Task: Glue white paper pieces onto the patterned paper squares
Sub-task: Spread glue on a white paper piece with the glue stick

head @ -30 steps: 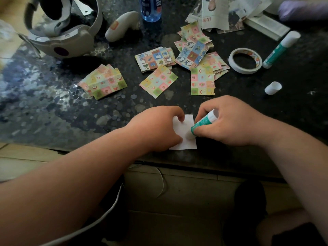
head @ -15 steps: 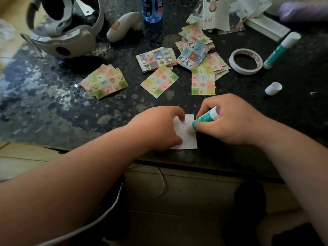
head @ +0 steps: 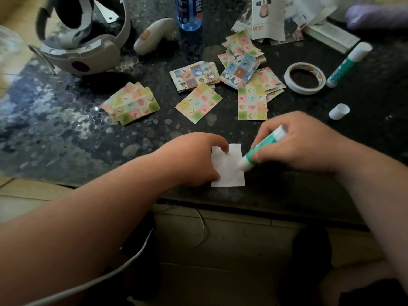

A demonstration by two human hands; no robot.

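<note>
A white paper piece lies near the front edge of the dark speckled table. My left hand holds it down, its fingertips pressing on the sheet's left side. My right hand grips a green-and-white glue stick, tilted, with its tip on the paper's right side. Several patterned paper squares lie beyond: a stack at the left, a single one in the middle, another just above my right hand, and piles behind.
A roll of tape, a capped second glue stick and a loose white cap sit at the right. A headset, a controller and a blue bottle stand at the back, with printed paper scraps.
The glue stick has moved over the white paper, from its middle up to the right edge and now down a little. My left hand keeps holding the sheet.
</note>
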